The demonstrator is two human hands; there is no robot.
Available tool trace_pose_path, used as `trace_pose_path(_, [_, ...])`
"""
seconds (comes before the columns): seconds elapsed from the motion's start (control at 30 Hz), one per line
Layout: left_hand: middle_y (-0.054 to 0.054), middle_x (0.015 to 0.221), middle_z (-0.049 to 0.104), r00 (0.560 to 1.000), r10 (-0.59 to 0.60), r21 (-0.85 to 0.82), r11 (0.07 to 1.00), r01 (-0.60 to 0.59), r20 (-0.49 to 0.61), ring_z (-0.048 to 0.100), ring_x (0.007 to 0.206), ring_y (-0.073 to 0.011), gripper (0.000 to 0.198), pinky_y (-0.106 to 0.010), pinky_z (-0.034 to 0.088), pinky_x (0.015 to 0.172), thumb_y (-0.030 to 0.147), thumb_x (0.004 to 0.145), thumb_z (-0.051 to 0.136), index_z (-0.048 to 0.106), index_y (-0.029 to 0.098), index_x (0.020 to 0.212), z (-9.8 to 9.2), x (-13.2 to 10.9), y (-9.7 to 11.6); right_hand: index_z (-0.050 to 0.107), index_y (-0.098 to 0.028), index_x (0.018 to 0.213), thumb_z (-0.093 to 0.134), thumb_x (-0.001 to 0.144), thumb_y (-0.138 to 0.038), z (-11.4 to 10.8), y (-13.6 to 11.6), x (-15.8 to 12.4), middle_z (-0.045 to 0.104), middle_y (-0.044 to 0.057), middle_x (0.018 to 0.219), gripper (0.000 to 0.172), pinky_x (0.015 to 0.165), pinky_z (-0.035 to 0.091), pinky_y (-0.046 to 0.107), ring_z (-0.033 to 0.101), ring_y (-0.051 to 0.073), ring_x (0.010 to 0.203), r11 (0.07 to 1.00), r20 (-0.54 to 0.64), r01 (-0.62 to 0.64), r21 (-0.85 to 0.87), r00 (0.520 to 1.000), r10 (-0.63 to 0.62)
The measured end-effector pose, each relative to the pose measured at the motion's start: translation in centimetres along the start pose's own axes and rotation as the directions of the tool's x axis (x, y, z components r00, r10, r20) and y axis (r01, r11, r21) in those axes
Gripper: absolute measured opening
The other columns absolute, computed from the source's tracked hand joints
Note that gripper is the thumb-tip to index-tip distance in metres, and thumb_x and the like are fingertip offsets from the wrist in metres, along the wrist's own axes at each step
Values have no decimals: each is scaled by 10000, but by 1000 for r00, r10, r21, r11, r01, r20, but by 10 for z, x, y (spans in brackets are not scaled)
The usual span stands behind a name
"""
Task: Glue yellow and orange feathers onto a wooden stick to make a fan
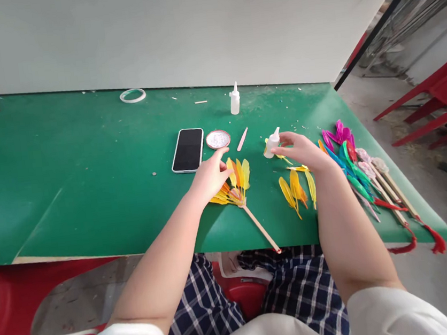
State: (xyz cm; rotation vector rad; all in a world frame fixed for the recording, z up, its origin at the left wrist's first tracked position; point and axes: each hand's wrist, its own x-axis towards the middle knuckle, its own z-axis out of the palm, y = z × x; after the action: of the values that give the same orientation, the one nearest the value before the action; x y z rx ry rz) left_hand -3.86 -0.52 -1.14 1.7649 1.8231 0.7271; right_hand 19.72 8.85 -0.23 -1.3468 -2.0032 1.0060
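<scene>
A feather fan [244, 175] with yellow and orange feathers and a thin wooden handle lies on the green table in front of me. My left hand [211, 175] rests over the fan's left feathers, thumb and index finger apart; its other fingers are partly hidden. On the right, my right hand [299, 151] has its thumb and fingers on a small white glue bottle [271, 145] with a pointed nozzle, tilted slightly. Loose yellow and orange feathers [296, 187] lie just below that hand, and a few more are partly covered by the bottle and fingers.
A phone [188, 150], a small round dish [218, 139] and a pink stick [242, 139] lie beyond the fan. Farther back are a second glue bottle [235, 100] and a tape roll [133, 96]. Colourful feathers [341, 133] and tasselled sticks [391, 191] lie near the right edge.
</scene>
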Motion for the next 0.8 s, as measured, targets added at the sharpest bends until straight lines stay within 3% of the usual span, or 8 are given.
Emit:
trace_pose_path(0.1, [-17, 787, 631, 1000, -17, -57, 998, 16, -16, 586, 746, -166, 517, -297, 440, 726, 249, 730, 586, 484, 214, 1236, -3, 1, 0, 616, -160, 964, 644, 634, -457, 5, 1, 3, 636, 73, 931, 445, 725, 414, 343, 552, 191, 813, 996, -11, -42, -78, 999, 42])
trace_pose_path(0.23, [-40, 874, 670, 997, 23, -148, 988, -34, -73, 595, 811, -187, 226, -318, 443, 780, 297, 754, 560, 676, 189, 915, -14, -1, 6, 621, -149, 874, 607, 666, -450, 8, 2, 6, 631, 56, 840, 366, 660, 394, 308, 538, 164, 720, 990, -36, -63, -125, 998, 59])
trace_pose_path(0.33, [-40, 929, 654, 961, 89, -144, 981, -130, -262, 589, 823, -167, 189, -287, 454, 759, 290, 769, 550, 678, 184, 859, -18, -10, 17, 594, -151, 853, 585, 690, -446, 9, 1, 6, 630, 56, 850, 337, 690, 411, 303, 554, 167, 758, 997, -63, -39, -64, 997, 35])
trace_pose_path(0.4, [-47, 1032, 621, 922, 123, -160, 968, -193, -368, 592, 741, -129, 210, -249, 473, 666, 304, 806, 504, 654, 178, 880, -16, -17, 25, 547, -171, 924, 520, 740, -459, 12, -2, 6, 624, 53, 895, 343, 692, 441, 293, 576, 165, 796, 992, -71, -22, 125, 997, 31])
trace_pose_path(0.47, [-47, 1079, 610, 918, 149, -206, 950, -237, -367, 588, 619, -86, 240, -218, 474, 579, 322, 846, 444, 614, 175, 931, -9, -23, 29, 473, -204, 998, 425, 790, -487, 15, -7, 5, 616, 42, 886, 354, 647, 474, 286, 606, 159, 772, 936, -34, -33, 351, 998, 48])
trace_pose_path(0.53, [-36, 1043, 635, 916, 214, -191, 938, -290, -341, 623, 691, -95, 237, -203, 483, 619, 302, 870, 409, 583, 182, 977, -1, -27, 31, 410, -232, 1012, 374, 804, -524, 18, -13, 3, 604, 20, 805, 360, 584, 491, 286, 623, 155, 682, 882, 18, -60, 468, 998, 58])
trace_pose_path(0.63, [-27, 1008, 661, 899, 308, -66, 937, -344, -311, 623, 882, -129, 226, -225, 475, 770, 278, 882, 391, 561, 195, 1006, 6, -28, 28, 373, -249, 971, 439, 766, -555, 24, -22, 0, 575, -15, 719, 375, 542, 495, 277, 603, 137, 580, 891, 67, -61, 450, 997, 34])
trace_pose_path(0.8, [-22, 1015, 663, 887, 330, 2, 937, -348, -324, 620, 904, -132, 221, -238, 468, 811, 265, 884, 386, 563, 205, 1001, 7, -25, 23, 381, -242, 952, 532, 716, -523, 31, -27, -3, 551, -34, 676, 396, 480, 451, 246, 522, 99, 470, 948, 52, 10, 318, 998, -28])
